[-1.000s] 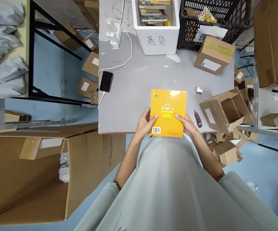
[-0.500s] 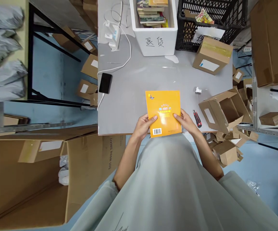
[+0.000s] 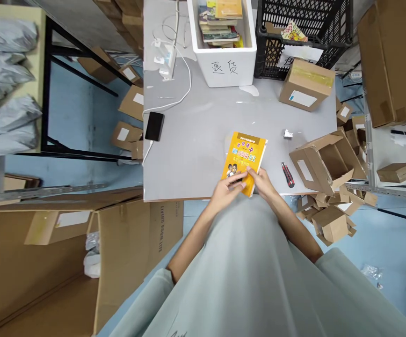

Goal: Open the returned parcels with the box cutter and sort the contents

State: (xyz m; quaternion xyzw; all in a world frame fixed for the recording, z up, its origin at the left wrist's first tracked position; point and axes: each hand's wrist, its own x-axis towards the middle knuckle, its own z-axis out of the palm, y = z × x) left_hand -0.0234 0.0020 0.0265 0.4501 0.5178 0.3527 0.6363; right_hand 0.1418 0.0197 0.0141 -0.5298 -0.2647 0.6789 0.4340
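A thin orange-yellow book (image 3: 244,152) is held over the front edge of the table, its front cover up and tilted clockwise. Colourful lettering and pictured children show on that cover. Around its lower right edge my right hand (image 3: 263,185) is closed, thumb on the cover. My left hand (image 3: 227,191) lies at the lower left part of the book, its fingers reaching across the cover and hiding some of the picture. To the right of my right hand, a red and black utility knife (image 3: 287,175) rests on the table.
On the grey table (image 3: 189,154) are a white bin of books (image 3: 226,70), a black crate (image 3: 271,56), a closed carton (image 3: 306,86), an open carton (image 3: 301,161), a black phone (image 3: 154,126) and a power strip (image 3: 168,61). A large open box (image 3: 126,262) stands lower left.
The book has turned from its back cover with the barcode to its front cover, and now tilts clockwise. My left hand has moved right across it, closer to my right hand.
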